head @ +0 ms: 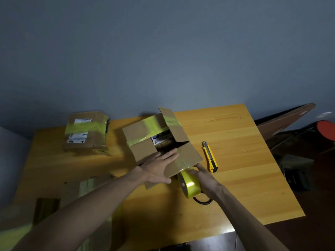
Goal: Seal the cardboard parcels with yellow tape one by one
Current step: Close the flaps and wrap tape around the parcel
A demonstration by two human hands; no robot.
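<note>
**Left hand flat on box flap, right hand holding tape roll at its edge**

Brown cardboard box (137, 132) sits mid-desk, top partly open. The far flaps carry creased strips of old yellow tape, and the right flap stands up tilted. Printed packaging shows inside through the gap. The near flap is folded down towards the person.

Left hand (159, 165) lies palm-down on that near flap, fingers straight and together, tips at the edge of the opening. It grasps nothing. The forearm comes in from lower left, stretched out low over the desk.

Right hand (204, 178) is curled around a glossy yellow tape roll (190, 185), held on edge against the near right corner of the flap, with the fingertips touching the cardboard. The wrist is bent and the arm enters from lower right.

Yellow-and-black utility knife (210, 156) lies on the orange wooden desk (244, 178), just right of the box. A second cardboard parcel (85, 131), banded in yellow tape with white labels, sits at the back left, well apart.
</note>
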